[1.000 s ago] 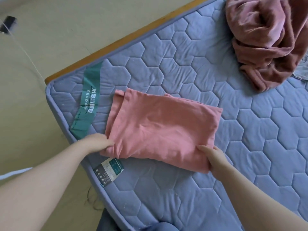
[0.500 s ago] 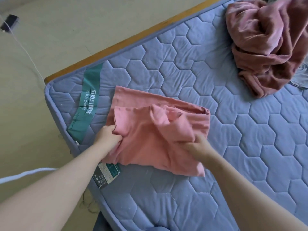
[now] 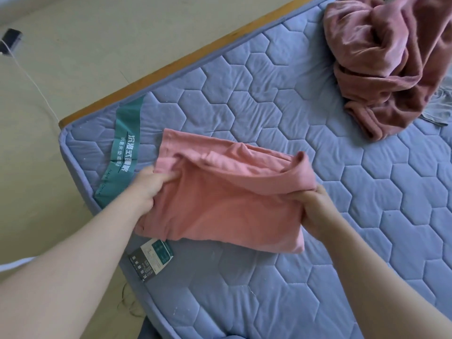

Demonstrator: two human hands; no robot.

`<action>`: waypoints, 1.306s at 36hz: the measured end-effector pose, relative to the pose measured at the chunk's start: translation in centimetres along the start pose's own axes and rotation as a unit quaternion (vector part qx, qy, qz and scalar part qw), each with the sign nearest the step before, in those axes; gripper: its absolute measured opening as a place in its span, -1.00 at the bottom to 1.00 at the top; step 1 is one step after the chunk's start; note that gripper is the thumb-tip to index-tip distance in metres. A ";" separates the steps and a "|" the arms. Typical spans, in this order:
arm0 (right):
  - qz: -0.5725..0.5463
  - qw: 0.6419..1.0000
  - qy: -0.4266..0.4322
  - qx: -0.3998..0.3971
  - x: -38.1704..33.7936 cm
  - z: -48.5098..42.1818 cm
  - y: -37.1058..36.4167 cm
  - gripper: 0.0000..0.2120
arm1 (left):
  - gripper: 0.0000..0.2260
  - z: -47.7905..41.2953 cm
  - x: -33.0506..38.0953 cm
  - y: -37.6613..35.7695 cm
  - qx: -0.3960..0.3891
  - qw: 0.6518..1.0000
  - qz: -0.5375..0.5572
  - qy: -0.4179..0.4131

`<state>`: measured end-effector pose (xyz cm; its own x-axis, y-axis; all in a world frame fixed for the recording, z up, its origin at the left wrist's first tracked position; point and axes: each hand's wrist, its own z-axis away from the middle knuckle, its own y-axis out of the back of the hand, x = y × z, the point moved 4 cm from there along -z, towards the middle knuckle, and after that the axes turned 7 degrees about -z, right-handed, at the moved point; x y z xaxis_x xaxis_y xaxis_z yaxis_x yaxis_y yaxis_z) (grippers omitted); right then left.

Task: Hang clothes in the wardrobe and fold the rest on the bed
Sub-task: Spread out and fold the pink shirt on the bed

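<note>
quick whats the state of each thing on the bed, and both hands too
pink garment: half folded near the mattress corner, top layer lifted and bunched between the hands
left hand: grips the garment's left edge
right hand: grips its right edge
dark rose garment: crumpled heap, unfolded, far right
grey cloth: partly hidden by the heap
mattress: bare quilted top showing

The left arm (image 3: 73,260) and right arm (image 3: 381,277) are showing bare to the frame's edge. The left hand (image 3: 149,189) and right hand (image 3: 315,209) are going bare too.
</note>
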<state>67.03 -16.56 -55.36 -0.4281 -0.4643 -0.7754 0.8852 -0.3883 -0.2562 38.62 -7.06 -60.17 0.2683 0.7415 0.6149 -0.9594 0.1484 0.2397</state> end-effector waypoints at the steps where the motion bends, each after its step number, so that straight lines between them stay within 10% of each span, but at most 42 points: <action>1: -0.032 0.999 -0.003 0.019 -0.2 -0.2 0.4 -0.71 | -0.87 -0.2 0.5 0.5 0.018 0.999 0.040 -0.013; 11: 0.150 0.956 -0.119 0.223 3.9 -3.5 4.4 -0.74 | -0.57 -3.2 0.4 0.8 0.096 0.969 -0.223 -0.047; 20: 0.172 0.940 0.056 0.289 2.7 -3.7 3.6 -0.83 | -0.79 -2.5 2.5 1.4 0.222 0.921 -0.243 -0.207; 28: 0.261 0.894 -0.124 0.343 6.7 -3.3 4.6 -0.28 | -0.16 -3.5 -2.7 1.7 0.048 0.955 -0.290 0.026; 37: 0.167 0.942 -0.155 0.247 7.8 -0.3 2.8 -0.61 | -0.55 0.0 -2.4 -0.7 -0.103 0.957 -0.271 0.033; 47: 0.133 0.950 -0.108 0.261 7.0 7.1 1.5 -0.78 | -0.70 4.2 -1.8 0.6 -0.063 0.966 -0.252 -0.009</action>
<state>64.09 -26.02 -57.11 -0.2793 -0.7324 -0.6209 0.7808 -0.5497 0.2972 37.95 -11.08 -58.02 0.7048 0.5420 0.4578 -0.7087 0.5674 0.4193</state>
